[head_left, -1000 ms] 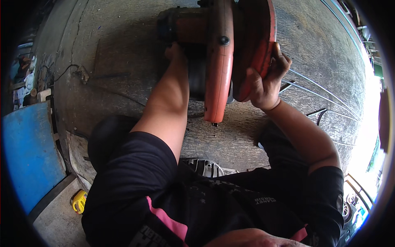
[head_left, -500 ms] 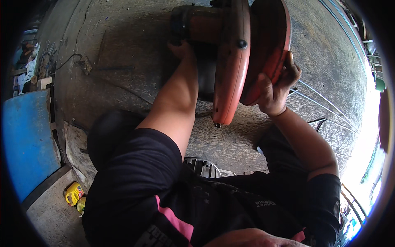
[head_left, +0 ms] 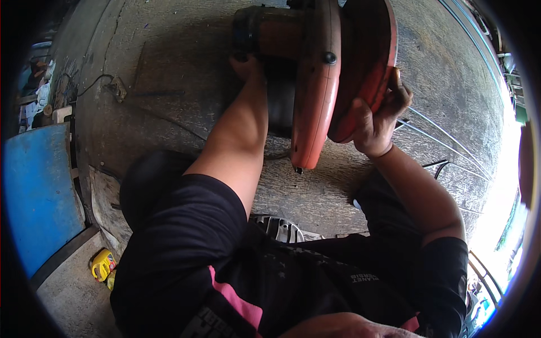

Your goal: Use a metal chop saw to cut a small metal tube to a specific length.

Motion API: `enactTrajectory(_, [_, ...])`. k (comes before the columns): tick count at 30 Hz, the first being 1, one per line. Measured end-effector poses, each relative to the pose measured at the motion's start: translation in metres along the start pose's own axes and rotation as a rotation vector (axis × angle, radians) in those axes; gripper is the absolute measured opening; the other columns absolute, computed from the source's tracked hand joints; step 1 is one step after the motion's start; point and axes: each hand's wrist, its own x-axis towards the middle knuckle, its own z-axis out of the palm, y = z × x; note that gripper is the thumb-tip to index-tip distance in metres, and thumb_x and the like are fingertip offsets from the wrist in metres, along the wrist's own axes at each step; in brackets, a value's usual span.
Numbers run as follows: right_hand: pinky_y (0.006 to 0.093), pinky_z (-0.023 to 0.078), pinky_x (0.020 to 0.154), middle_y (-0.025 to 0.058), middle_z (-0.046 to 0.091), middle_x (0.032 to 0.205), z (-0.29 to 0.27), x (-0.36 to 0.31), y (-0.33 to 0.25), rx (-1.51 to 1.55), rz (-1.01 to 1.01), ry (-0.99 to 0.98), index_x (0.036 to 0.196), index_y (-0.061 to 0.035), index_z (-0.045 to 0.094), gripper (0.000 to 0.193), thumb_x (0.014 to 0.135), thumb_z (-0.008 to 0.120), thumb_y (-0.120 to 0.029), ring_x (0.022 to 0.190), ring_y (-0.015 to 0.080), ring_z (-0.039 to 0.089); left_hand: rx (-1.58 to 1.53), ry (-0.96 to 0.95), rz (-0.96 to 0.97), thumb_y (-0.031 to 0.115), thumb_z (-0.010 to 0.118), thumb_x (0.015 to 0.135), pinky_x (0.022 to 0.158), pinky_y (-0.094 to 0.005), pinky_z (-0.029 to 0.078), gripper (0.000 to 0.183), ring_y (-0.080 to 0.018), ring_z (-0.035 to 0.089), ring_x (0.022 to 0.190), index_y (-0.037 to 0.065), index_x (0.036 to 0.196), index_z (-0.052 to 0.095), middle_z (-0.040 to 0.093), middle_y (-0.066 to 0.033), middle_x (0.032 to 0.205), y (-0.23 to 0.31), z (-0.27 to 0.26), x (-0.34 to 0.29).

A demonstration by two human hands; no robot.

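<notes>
A large cut-off saw with a worn red handle housing, a dark motor and a red round guard is in front of me at the top of the view. My right hand is closed on the guard's near right edge, thumb on its face and fingers round the rim. My left hand reaches up against the underside of the dark motor end. Most of its fingers are lost in shadow behind the motor, so its grip is hidden. The saw's base is mostly out of sight.
Thin metal rods lie on the worn floor at right. A dark cable runs across the left side. A blue panel stands at far left, with a yellow container below it. A ribbed metal part is close to my body.
My left forearm has shifted very slightly left, and the saw has moved a few pixels up and left in view. Both hands stay at the same places on it.
</notes>
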Motion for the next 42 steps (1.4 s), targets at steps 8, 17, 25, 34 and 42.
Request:
enactTrajectory(8, [0.0445, 0.028, 0.106, 0.0193, 0.032, 0.124, 0.001, 0.0, 0.0, -0.003, -0.003, 0.017, 0.144, 0.0087, 0.021, 0.083, 0.087, 0.066, -0.03, 0.12, 0.0304, 0.034, -0.064, -0.057, -0.081, -0.003, 0.058, 0.088, 0.067, -0.0392, 0.063, 0.044, -0.0321, 0.063, 0.101, 0.009, 0.128, 0.046, 0.053, -0.0146, 0.125, -0.004, -0.005, 0.004])
enactTrajectory(17, [0.044, 0.027, 0.106, 0.0196, 0.032, 0.124, 0.001, 0.001, 0.0, -0.002, -0.007, 0.013, 0.144, 0.009, 0.021, 0.083, 0.088, 0.066, -0.033, 0.12, 0.0302, 0.033, -0.088, -0.066, -0.093, -0.008, 0.054, 0.089, 0.07, -0.0429, 0.064, 0.046, -0.0333, 0.061, 0.103, 0.012, 0.128, 0.041, 0.05, -0.0181, 0.127, 0.003, -0.005, -0.001])
enactTrajectory(25, [0.0432, 0.028, 0.105, 0.0193, 0.032, 0.125, 0.0, 0.0, -0.001, -0.027, 0.0, -0.009, 0.144, 0.0097, 0.02, 0.084, 0.089, 0.064, -0.035, 0.118, 0.0292, 0.034, -0.04, -0.08, -0.096, -0.006, 0.055, 0.09, 0.069, -0.0437, 0.064, 0.043, -0.0341, 0.06, 0.104, 0.011, 0.127, 0.042, 0.05, -0.0173, 0.127, 0.006, -0.007, 0.001])
enactTrajectory(34, [0.0432, 0.035, 0.102, 0.0167, 0.031, 0.125, -0.004, -0.001, -0.005, -0.095, 0.029, -0.026, 0.145, 0.0085, 0.017, 0.082, 0.089, 0.065, -0.028, 0.119, 0.0272, 0.038, 0.084, -0.063, -0.029, -0.004, 0.061, 0.087, 0.064, -0.0407, 0.064, 0.037, -0.0314, 0.064, 0.097, 0.007, 0.119, 0.047, 0.057, -0.0158, 0.118, 0.013, -0.01, 0.0])
enactTrajectory(42, [0.0443, 0.029, 0.108, 0.0182, 0.031, 0.133, -0.001, -0.002, -0.005, -0.095, 0.013, 0.003, 0.146, 0.005, 0.015, 0.078, 0.091, 0.062, -0.023, 0.127, 0.0289, 0.035, 0.131, -0.057, 0.01, -0.005, 0.064, 0.084, 0.085, -0.0405, 0.052, 0.041, -0.0287, 0.064, 0.101, 0.006, 0.121, 0.047, 0.063, -0.0165, 0.111, -0.024, -0.009, 0.027])
